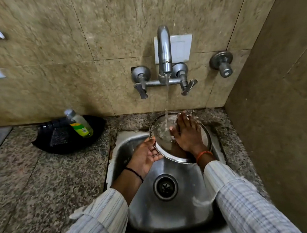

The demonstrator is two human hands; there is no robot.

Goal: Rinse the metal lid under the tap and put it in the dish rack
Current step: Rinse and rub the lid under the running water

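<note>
Two hands work the metal lid (163,143): left hand (146,155) fingers curl round its left rim, right hand (186,134) fingers lie flat and spread on its face, right of centre frame.

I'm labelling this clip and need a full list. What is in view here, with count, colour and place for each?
metal lid: 1, silver, tilted over the sink under the stream
tap: 1, chrome, on the wall, running
valve: 1, grey, wall right of the tap
sink: 1, steel, set in the counter
bottle: 1, clear, yellow-green label, in the black tray
black tray: 1, counter left of the sink
left hand: holds the lid's left rim
right hand: flat on the lid
</note>
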